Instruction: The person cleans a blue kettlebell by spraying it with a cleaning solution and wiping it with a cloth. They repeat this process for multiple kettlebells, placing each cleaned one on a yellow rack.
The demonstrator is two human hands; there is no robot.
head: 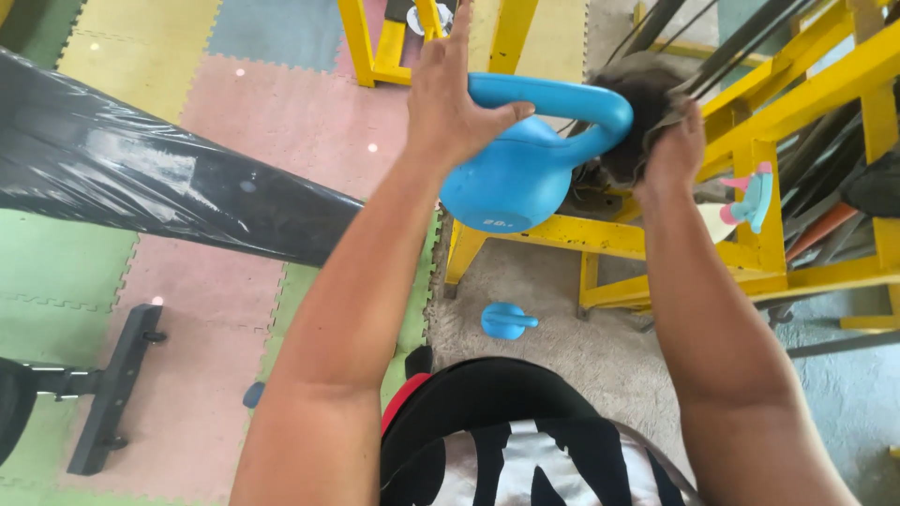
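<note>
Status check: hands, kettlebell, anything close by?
Left hand gripping blue kettlebell by its handle. Right hand pressing dark cloth against the handle's far end. Yellow rack directly behind; small blue kettlebell on floor below.

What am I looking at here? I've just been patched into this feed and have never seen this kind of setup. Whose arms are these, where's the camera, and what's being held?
There is no machine: the one picture comes from a camera worn on a person's head, looking down along their own bare arms. The left hand grips the handle of a big blue kettlebell, lifted in front of them. The right hand presses a dark cloth against the far end of that handle. Behind stands a yellow metal rack holding long bars, with a light blue spray bottle resting on it. On the grey carpet below lies a smaller blue kettlebell. To the left are coloured foam floor mats, a black padded bench wrapped in plastic film, and its black metal foot.
</note>
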